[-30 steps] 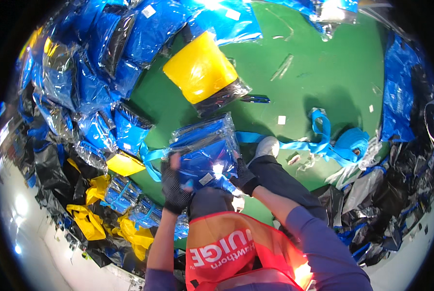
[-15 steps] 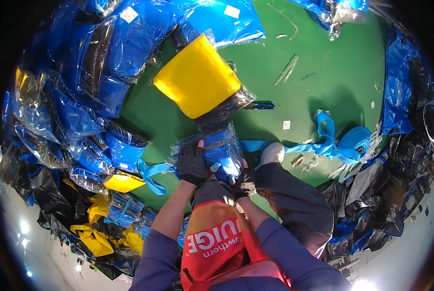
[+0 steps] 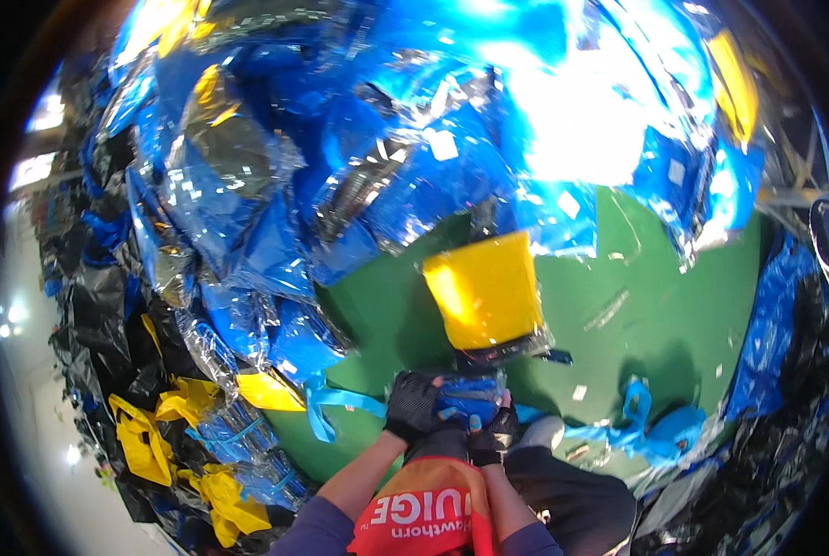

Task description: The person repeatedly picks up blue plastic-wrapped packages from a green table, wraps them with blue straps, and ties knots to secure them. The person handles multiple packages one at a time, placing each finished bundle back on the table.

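Observation:
Between my hands is a bundle of blue folded packages in clear plastic [image 3: 470, 397]. My left hand [image 3: 413, 406], in a black fingerless glove, grips its left side. Its right side is held by my gloved right hand [image 3: 496, 434], with fingertips showing against the plastic. A light blue strap [image 3: 348, 398] comes out to the left of the bundle and runs on to the right, toward a loose roll of strap [image 3: 678, 431]. Just beyond the bundle lies a yellow folded square [image 3: 487, 295] on dark plastic-wrapped material. Where the strap passes at the bundle is hidden.
Blue plastic-wrapped packages [image 3: 276, 250] heap up on the left and far side of the green floor [image 3: 387, 324]. Yellow bags [image 3: 220, 500] and tied blue bundles [image 3: 238, 440] lie at lower left. A dark pen-like object [image 3: 555, 356] rests beside the yellow square. Dark wrapped material lines the right.
My view has tilted up and shifted left, so more of the far heap shows and my hands sit lower in the picture. Both hands still hold the bundle.

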Demonstrator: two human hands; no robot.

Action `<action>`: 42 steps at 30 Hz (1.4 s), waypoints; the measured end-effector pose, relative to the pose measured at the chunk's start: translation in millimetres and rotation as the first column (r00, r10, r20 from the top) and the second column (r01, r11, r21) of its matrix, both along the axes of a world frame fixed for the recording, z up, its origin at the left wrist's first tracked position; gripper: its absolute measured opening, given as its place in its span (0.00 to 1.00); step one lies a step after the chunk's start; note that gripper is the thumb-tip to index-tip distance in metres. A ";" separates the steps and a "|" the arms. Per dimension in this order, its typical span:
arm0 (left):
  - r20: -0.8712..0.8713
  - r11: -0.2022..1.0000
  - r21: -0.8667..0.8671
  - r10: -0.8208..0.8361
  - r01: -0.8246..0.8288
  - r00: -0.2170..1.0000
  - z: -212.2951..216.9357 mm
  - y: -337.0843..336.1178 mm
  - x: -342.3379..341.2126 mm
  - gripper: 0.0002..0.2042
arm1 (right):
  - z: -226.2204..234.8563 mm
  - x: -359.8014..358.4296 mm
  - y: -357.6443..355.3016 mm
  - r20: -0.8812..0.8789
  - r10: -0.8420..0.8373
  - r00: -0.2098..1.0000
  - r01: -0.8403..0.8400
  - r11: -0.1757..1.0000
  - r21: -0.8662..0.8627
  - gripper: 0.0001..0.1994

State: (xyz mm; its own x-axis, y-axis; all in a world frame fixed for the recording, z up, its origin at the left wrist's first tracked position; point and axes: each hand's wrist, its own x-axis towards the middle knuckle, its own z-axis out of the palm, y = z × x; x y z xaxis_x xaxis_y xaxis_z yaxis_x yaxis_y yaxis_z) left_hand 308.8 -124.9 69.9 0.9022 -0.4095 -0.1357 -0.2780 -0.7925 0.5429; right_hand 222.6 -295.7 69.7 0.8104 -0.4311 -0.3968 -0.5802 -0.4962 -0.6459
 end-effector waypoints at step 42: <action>-0.805 0.142 -0.519 0.252 -0.843 0.538 68.5 301.1 261.9 0.36 | 125.3 391.2 193.3 0.324 0.266 0.908 -0.419 0.583 0.696 0.45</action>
